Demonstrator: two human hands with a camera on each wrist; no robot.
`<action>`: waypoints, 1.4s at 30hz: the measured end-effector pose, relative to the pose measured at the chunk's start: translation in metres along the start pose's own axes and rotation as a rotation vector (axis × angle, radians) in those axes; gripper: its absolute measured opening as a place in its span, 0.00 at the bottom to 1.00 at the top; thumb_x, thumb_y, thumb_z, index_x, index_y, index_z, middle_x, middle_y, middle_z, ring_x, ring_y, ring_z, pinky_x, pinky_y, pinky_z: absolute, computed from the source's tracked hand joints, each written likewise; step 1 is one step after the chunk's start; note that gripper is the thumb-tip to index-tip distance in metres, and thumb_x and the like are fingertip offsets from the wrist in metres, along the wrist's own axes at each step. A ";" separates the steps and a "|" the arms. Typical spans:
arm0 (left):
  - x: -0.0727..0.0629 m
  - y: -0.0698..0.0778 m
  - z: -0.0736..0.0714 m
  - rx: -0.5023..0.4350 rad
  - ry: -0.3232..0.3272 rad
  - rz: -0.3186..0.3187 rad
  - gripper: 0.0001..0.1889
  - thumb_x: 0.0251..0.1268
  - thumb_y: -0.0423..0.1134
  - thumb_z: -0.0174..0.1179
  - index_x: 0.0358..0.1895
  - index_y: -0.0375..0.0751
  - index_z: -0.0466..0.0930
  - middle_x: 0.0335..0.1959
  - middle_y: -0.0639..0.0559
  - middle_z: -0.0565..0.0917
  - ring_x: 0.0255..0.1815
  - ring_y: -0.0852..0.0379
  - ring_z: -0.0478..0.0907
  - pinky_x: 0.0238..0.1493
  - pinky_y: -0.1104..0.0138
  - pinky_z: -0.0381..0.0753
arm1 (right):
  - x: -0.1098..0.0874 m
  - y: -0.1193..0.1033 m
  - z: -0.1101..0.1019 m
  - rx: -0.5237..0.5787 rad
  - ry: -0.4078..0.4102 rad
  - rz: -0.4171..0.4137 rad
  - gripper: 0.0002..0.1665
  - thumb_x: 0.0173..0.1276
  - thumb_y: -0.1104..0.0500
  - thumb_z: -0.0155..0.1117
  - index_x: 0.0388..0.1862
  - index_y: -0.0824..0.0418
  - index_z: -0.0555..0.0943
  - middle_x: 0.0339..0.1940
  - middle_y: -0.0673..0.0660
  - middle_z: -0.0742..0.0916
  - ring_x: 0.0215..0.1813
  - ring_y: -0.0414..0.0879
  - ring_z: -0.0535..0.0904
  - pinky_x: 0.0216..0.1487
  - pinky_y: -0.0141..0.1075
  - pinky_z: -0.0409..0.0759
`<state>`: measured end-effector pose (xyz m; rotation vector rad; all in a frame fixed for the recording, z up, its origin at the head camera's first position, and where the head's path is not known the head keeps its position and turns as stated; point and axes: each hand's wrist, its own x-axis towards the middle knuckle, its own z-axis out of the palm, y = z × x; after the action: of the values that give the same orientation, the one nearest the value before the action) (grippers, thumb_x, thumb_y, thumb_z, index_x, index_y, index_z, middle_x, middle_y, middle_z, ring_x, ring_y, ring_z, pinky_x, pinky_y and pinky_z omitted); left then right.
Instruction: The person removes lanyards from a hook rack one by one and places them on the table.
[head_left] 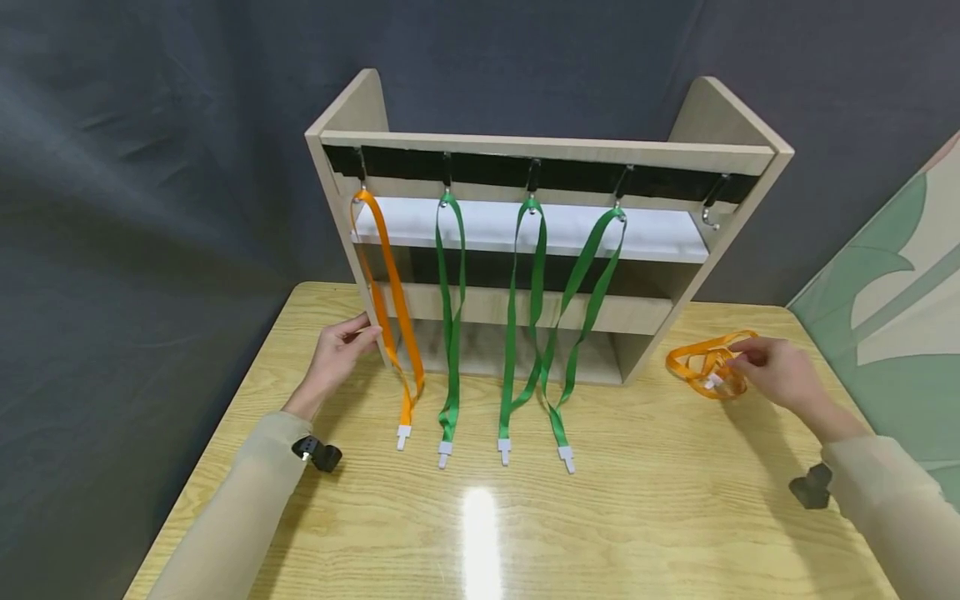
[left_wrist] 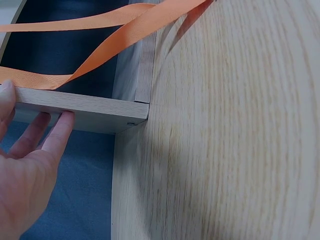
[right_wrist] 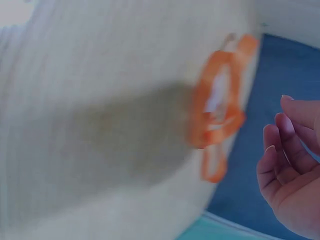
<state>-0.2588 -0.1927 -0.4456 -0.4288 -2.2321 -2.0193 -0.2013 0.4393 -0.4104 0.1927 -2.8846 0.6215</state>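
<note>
My left hand (head_left: 335, 358) holds the left side panel of a wooden rack (head_left: 547, 143), thumb at the front edge and fingers against the outer face, as the left wrist view shows. Close by that hand, an orange lanyard (head_left: 400, 308) hangs from the leftmost hook. On the table right of the rack lies a coiled orange lanyard (head_left: 693, 347) with a white clip. My right hand (head_left: 780, 375) hovers right at this coil, fingers loosely bent. In the right wrist view a gap shows between the fingertips (right_wrist: 284, 120) and the strap.
Three green lanyards (head_left: 537, 275) with white clips hang from the middle hooks, their ends reaching in front of the rack. A metal hook (head_left: 708, 218) sits at the rail's right end. A dark cloth (head_left: 187, 167) rises behind the table (head_left: 390, 533); a patterned panel (head_left: 892, 333) borders the right.
</note>
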 end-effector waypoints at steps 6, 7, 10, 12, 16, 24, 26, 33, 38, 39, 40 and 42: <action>-0.001 0.004 0.001 0.005 -0.002 -0.010 0.20 0.69 0.32 0.57 0.62 0.30 0.72 0.56 0.30 0.75 0.44 0.62 0.80 0.51 0.50 0.77 | 0.001 -0.044 -0.029 0.016 0.028 -0.080 0.13 0.62 0.59 0.70 0.42 0.66 0.84 0.29 0.56 0.86 0.27 0.34 0.77 0.17 0.31 0.72; -0.001 0.004 0.000 0.004 -0.003 -0.010 0.20 0.69 0.31 0.56 0.62 0.30 0.72 0.56 0.30 0.75 0.44 0.62 0.80 0.51 0.52 0.78 | 0.002 -0.053 -0.033 0.012 0.043 -0.103 0.12 0.61 0.59 0.71 0.41 0.64 0.85 0.28 0.54 0.86 0.27 0.33 0.78 0.17 0.30 0.71; -0.001 0.005 0.000 0.004 -0.008 -0.007 0.20 0.69 0.30 0.56 0.62 0.30 0.72 0.57 0.29 0.74 0.44 0.62 0.80 0.50 0.54 0.79 | 0.003 -0.083 -0.045 0.008 0.069 -0.177 0.10 0.59 0.60 0.73 0.39 0.60 0.86 0.26 0.49 0.85 0.26 0.33 0.77 0.19 0.27 0.71; 0.000 0.005 -0.001 0.000 -0.008 -0.006 0.20 0.69 0.30 0.56 0.62 0.29 0.71 0.57 0.29 0.74 0.45 0.62 0.80 0.51 0.52 0.78 | 0.004 -0.101 -0.052 0.007 0.081 -0.224 0.08 0.58 0.60 0.73 0.37 0.58 0.86 0.25 0.46 0.84 0.25 0.34 0.76 0.20 0.24 0.72; 0.001 0.004 0.000 0.000 -0.006 0.001 0.20 0.69 0.31 0.56 0.62 0.28 0.72 0.56 0.29 0.74 0.44 0.62 0.80 0.51 0.47 0.75 | 0.006 -0.133 -0.064 0.007 0.098 -0.332 0.10 0.54 0.63 0.76 0.35 0.54 0.86 0.23 0.42 0.82 0.23 0.36 0.74 0.22 0.21 0.71; 0.001 0.002 0.001 0.006 -0.007 0.013 0.21 0.69 0.33 0.57 0.62 0.29 0.72 0.56 0.30 0.75 0.44 0.62 0.80 0.51 0.46 0.75 | 0.010 -0.188 -0.074 0.098 0.138 -0.421 0.13 0.54 0.65 0.75 0.38 0.53 0.86 0.28 0.42 0.84 0.25 0.35 0.76 0.21 0.22 0.72; 0.001 0.002 0.001 0.002 -0.007 0.012 0.21 0.69 0.33 0.57 0.62 0.29 0.72 0.56 0.30 0.75 0.45 0.62 0.80 0.51 0.45 0.74 | 0.013 -0.199 -0.073 0.119 0.166 -0.420 0.14 0.55 0.65 0.75 0.41 0.55 0.86 0.32 0.45 0.86 0.27 0.33 0.77 0.21 0.22 0.73; 0.000 0.002 0.001 0.009 0.008 0.007 0.20 0.69 0.33 0.58 0.61 0.29 0.73 0.55 0.31 0.76 0.44 0.61 0.80 0.51 0.47 0.76 | 0.026 -0.234 -0.060 0.214 0.326 -0.396 0.21 0.56 0.63 0.75 0.51 0.60 0.84 0.40 0.53 0.87 0.30 0.28 0.78 0.21 0.21 0.70; 0.001 0.000 0.001 0.006 0.005 0.003 0.20 0.69 0.33 0.57 0.62 0.29 0.72 0.56 0.30 0.75 0.44 0.61 0.80 0.51 0.48 0.76 | 0.033 -0.250 -0.054 0.299 0.363 -0.334 0.26 0.60 0.61 0.72 0.59 0.59 0.80 0.44 0.54 0.86 0.32 0.29 0.79 0.29 0.18 0.74; 0.001 0.000 0.001 0.005 0.003 0.002 0.20 0.69 0.33 0.57 0.62 0.29 0.72 0.56 0.30 0.75 0.45 0.61 0.80 0.51 0.48 0.76 | 0.034 -0.252 -0.053 0.303 0.367 -0.324 0.26 0.60 0.60 0.72 0.59 0.59 0.80 0.44 0.54 0.86 0.32 0.28 0.79 0.30 0.18 0.75; 0.001 -0.001 0.001 0.011 0.004 0.001 0.20 0.69 0.33 0.57 0.62 0.29 0.72 0.56 0.30 0.75 0.44 0.61 0.80 0.51 0.48 0.76 | 0.036 -0.254 -0.052 0.307 0.371 -0.317 0.26 0.61 0.60 0.71 0.59 0.59 0.80 0.44 0.54 0.86 0.32 0.28 0.79 0.30 0.18 0.75; 0.001 0.000 0.001 0.011 0.006 0.000 0.20 0.69 0.33 0.57 0.62 0.29 0.72 0.56 0.31 0.75 0.44 0.61 0.81 0.50 0.47 0.76 | 0.039 -0.256 -0.052 0.317 0.375 -0.306 0.25 0.62 0.59 0.70 0.59 0.61 0.80 0.44 0.55 0.87 0.32 0.28 0.79 0.31 0.18 0.76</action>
<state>-0.2599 -0.1917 -0.4457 -0.4215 -2.2383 -2.0046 -0.1893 0.2256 -0.2550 0.4927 -2.3258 0.9351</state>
